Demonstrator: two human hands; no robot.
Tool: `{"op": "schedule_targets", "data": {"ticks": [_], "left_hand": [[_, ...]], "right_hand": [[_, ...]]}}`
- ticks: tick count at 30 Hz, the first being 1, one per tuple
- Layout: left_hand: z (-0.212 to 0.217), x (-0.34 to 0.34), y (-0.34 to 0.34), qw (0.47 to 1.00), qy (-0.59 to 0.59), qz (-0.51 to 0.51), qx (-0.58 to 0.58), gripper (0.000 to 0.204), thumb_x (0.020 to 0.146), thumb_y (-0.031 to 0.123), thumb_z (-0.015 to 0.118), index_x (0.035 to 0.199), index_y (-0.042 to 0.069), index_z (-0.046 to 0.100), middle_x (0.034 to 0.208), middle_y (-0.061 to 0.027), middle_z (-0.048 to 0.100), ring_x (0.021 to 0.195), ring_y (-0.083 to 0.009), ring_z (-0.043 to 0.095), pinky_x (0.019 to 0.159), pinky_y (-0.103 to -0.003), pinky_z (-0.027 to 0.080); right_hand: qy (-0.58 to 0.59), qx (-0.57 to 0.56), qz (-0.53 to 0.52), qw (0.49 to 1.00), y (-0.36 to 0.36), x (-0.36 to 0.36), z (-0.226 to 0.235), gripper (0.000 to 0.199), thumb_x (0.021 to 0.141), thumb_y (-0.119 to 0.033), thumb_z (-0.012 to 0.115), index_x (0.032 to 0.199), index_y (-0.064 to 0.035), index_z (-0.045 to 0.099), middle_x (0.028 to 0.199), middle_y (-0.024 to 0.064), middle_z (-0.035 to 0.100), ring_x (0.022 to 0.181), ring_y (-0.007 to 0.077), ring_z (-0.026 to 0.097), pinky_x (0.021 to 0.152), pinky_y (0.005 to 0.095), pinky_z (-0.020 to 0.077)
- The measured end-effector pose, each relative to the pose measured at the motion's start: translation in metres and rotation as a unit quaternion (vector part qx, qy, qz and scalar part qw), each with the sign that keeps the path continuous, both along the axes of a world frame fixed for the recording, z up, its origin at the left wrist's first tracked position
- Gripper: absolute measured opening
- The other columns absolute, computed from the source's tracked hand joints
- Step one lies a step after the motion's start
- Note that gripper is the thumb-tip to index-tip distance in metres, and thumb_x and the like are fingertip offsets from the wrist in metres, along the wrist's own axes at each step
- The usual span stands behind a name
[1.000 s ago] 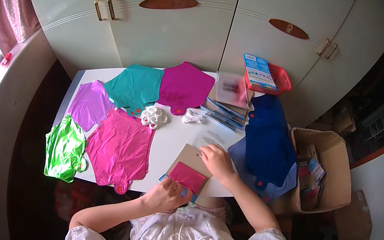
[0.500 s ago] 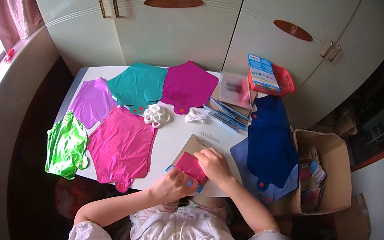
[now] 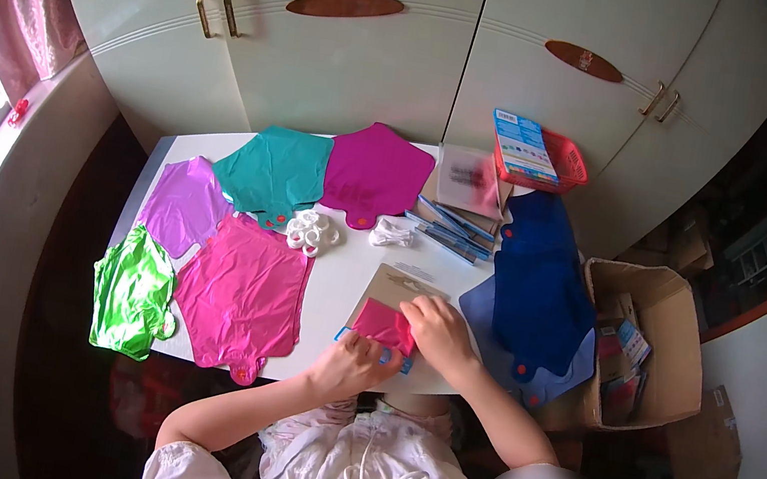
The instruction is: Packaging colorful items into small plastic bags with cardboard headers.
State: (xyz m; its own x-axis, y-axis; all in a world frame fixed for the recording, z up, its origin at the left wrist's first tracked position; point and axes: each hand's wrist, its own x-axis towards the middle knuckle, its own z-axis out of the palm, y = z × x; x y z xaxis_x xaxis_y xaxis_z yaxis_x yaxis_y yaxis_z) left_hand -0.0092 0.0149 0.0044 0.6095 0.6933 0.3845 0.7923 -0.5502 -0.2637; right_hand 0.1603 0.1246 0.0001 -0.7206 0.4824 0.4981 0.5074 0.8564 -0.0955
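A folded pink foil sheet lies on a grey-brown card with a blue near edge, close to the table's front. My left hand is closed at the sheet's near edge, its fingers curled. At the right edge of the sheet, my right hand has its fingertips pressed together on the foil. Parts of the sheet and card are hidden under both hands. Left of them, a large flat pink foil piece with a rounded tab is spread out.
On the white table lie more foil pieces: green, lilac, teal, purple and dark blue. White rolls, blue-edged packets and a red basket stand farther back. A cardboard box is at right.
The folded pink sheet looks flatter and squarer on the card. My right hand has shifted a little right and toward me; the card has turned slightly.
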Motion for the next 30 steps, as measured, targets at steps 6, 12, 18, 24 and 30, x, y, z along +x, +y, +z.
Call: {"op": "schedule_targets", "data": {"ticks": [6,12,18,24,30], "left_hand": [[0.003,0.001,0.003,1.000,-0.003,0.004,0.000,0.036,0.074,0.020,0.058,0.110,0.017,0.057,0.076,-0.0033,0.051,0.064,-0.0162,0.055,0.060,-0.030,0.044],[0.012,0.004,-0.002,0.997,-0.037,0.067,0.014,0.039,0.074,0.019,0.057,0.113,0.016,0.056,0.078,-0.0014,0.052,0.065,-0.0140,0.056,0.061,-0.029,0.044],[0.021,0.009,-0.008,0.994,-0.077,0.076,0.011,0.043,0.074,0.019,0.056,0.117,0.018,0.056,0.084,-0.0003,0.055,0.065,-0.0130,0.055,0.062,-0.029,0.043],[0.026,0.007,-0.006,0.994,-0.065,0.087,0.020,0.044,0.075,0.020,0.057,0.119,0.018,0.056,0.093,-0.0036,0.059,0.073,-0.0146,0.057,0.068,-0.030,0.045],[0.020,0.007,-0.003,0.992,-0.052,0.106,0.050,0.047,0.076,0.020,0.056,0.123,0.018,0.054,0.097,-0.0060,0.060,0.077,-0.0165,0.058,0.071,-0.032,0.045]], "right_hand": [[-0.018,-0.040,0.006,0.999,-0.003,0.012,-0.003,0.002,0.075,-0.008,0.058,0.076,-0.0062,0.058,0.078,0.0065,0.056,0.082,0.0239,0.059,0.069,0.0319,0.0526],[0.313,-0.187,-0.055,0.930,-0.006,0.008,-0.010,0.025,0.087,-0.012,0.059,0.109,-0.0025,0.059,0.108,0.0097,0.060,0.102,0.0252,0.058,0.089,0.0316,0.0472],[0.573,-0.766,0.045,0.290,-0.050,0.012,-0.028,0.036,0.093,-0.029,0.055,0.123,-0.0084,0.052,0.116,0.0035,0.060,0.105,0.0142,0.058,0.089,0.0284,0.0458],[0.540,-0.718,0.097,0.429,-0.075,0.000,-0.016,0.041,0.094,-0.028,0.053,0.127,-0.0053,0.048,0.122,0.0049,0.057,0.110,0.0145,0.055,0.096,0.0301,0.0430],[0.498,-0.721,0.093,0.473,-0.078,0.000,-0.012,0.042,0.095,-0.021,0.052,0.131,-0.0018,0.044,0.128,0.0080,0.052,0.116,0.0160,0.053,0.101,0.0323,0.0409]]}}
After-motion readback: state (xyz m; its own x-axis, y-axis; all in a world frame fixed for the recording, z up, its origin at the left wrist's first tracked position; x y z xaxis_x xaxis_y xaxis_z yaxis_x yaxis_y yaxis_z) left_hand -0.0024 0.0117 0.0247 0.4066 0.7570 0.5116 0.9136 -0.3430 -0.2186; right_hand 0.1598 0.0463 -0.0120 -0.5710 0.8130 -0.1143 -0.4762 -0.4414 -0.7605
